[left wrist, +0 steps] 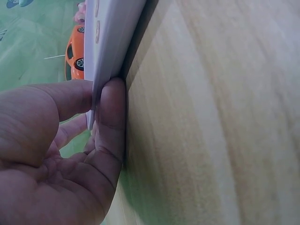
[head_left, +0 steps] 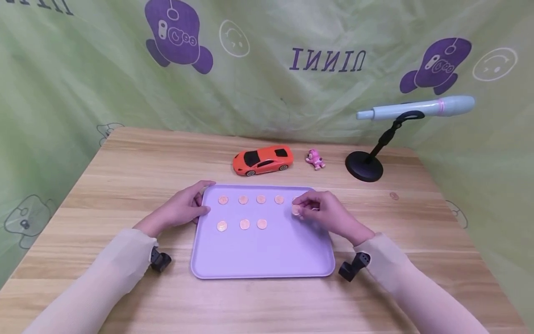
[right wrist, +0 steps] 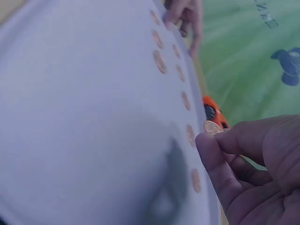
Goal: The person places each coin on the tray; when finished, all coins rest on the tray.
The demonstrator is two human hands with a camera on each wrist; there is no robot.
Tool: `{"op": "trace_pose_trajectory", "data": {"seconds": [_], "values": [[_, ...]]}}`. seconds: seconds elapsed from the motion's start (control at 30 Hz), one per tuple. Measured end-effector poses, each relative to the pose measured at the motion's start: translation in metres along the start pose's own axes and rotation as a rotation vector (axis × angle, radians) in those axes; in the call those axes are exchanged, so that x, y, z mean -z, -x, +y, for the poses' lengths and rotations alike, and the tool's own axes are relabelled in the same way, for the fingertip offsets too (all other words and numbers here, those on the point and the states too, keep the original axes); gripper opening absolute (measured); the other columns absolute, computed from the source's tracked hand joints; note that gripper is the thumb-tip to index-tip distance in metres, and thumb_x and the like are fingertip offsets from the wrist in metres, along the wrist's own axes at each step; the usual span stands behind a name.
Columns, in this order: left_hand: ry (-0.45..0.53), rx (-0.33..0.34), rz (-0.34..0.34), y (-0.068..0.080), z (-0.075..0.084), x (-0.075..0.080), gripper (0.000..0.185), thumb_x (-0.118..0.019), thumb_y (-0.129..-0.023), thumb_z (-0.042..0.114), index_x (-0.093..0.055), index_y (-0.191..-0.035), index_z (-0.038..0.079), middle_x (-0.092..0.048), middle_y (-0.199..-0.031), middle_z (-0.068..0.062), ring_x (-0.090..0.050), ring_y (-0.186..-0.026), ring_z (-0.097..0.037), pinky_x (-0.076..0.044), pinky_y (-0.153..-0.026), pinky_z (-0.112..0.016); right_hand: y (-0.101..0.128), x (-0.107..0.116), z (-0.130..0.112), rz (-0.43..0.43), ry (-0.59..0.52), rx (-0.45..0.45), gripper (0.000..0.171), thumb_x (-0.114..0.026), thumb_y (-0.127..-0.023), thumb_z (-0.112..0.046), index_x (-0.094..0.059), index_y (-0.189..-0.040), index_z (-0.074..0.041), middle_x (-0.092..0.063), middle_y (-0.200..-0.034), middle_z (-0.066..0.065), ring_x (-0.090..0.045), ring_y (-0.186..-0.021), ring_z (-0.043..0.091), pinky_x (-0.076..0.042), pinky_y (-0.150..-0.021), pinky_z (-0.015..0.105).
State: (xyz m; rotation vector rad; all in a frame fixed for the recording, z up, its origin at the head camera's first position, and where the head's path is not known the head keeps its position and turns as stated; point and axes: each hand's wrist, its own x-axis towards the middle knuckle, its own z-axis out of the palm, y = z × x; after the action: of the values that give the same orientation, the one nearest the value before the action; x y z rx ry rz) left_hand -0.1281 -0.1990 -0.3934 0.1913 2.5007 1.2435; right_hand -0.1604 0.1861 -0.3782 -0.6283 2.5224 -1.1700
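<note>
A lilac tray (head_left: 267, 260) lies on the wooden table, with copper-coloured coins (head_left: 260, 199) set out on it in two rows. Several coins form the far row; three make up the nearer one (head_left: 244, 224). My left hand (head_left: 179, 208) grips the tray's left rim, the thumb on one side and a finger beneath, as the left wrist view shows at the tray edge (left wrist: 112, 47). Over the tray's far right part, my right hand (head_left: 329, 215) pinches a coin (right wrist: 213, 127) between thumb and fingertip. That hand partly hides the far row's last coin.
Behind the tray stand an orange toy car (head_left: 263, 160) and a small pink figurine (head_left: 315, 159). To the right, a black stand (head_left: 364, 166) bears a light blue microphone (head_left: 417, 109). Another coin (head_left: 394, 195) lies on the table (head_left: 125, 171) at right. A green curtain (head_left: 267, 102) hangs behind.
</note>
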Motion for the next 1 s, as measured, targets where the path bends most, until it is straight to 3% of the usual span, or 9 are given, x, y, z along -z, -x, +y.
{"op": "trace_pose_trajectory", "data": {"seconds": [0.17,0.37,0.53,1.0], "values": [[-0.005,-0.002,0.003,0.002,0.0,-0.001,0.07,-0.065,-0.099,0.001,-0.033,-0.161,0.007,-0.053,-0.094,-0.013,-0.059,-0.073,-0.019,-0.061,-0.062,-0.028,0.0,-0.021,-0.004,-0.067,-0.038,0.047,0.012,-0.076,-0.094,-0.006,-0.078,-0.106,-0.005,-0.075,-0.091,0.006,-0.067,-0.081,0.013,-0.057,-0.071,0.019],[0.0,-0.002,-0.001,0.001,0.001,-0.001,0.07,-0.065,-0.099,0.001,-0.034,-0.161,0.007,-0.053,-0.094,-0.013,-0.058,-0.073,-0.019,-0.061,-0.062,-0.028,0.0,-0.034,-0.005,-0.099,-0.019,0.084,0.007,-0.076,-0.094,-0.008,-0.076,-0.101,-0.007,-0.074,-0.09,0.005,-0.064,-0.081,0.009,-0.057,-0.073,0.018],[-0.001,-0.002,0.004,0.002,0.001,-0.001,0.07,-0.064,-0.099,0.0,-0.033,-0.161,0.006,-0.052,-0.093,-0.013,-0.059,-0.072,-0.019,-0.061,-0.062,-0.028,-0.002,-0.039,-0.008,-0.094,0.005,0.065,0.007,-0.076,-0.094,-0.005,-0.072,-0.1,-0.005,-0.073,-0.093,0.007,-0.064,-0.085,0.009,-0.058,-0.077,0.018],[0.01,-0.014,0.006,0.002,0.0,0.0,0.069,-0.064,-0.099,0.0,-0.034,-0.161,0.005,-0.053,-0.093,-0.014,-0.06,-0.072,-0.019,-0.061,-0.061,-0.028,-0.001,-0.041,-0.016,-0.049,0.139,0.071,0.006,-0.075,-0.092,-0.002,-0.072,-0.097,-0.005,-0.069,-0.086,0.003,-0.059,-0.08,0.01,-0.054,-0.072,0.018]]}}
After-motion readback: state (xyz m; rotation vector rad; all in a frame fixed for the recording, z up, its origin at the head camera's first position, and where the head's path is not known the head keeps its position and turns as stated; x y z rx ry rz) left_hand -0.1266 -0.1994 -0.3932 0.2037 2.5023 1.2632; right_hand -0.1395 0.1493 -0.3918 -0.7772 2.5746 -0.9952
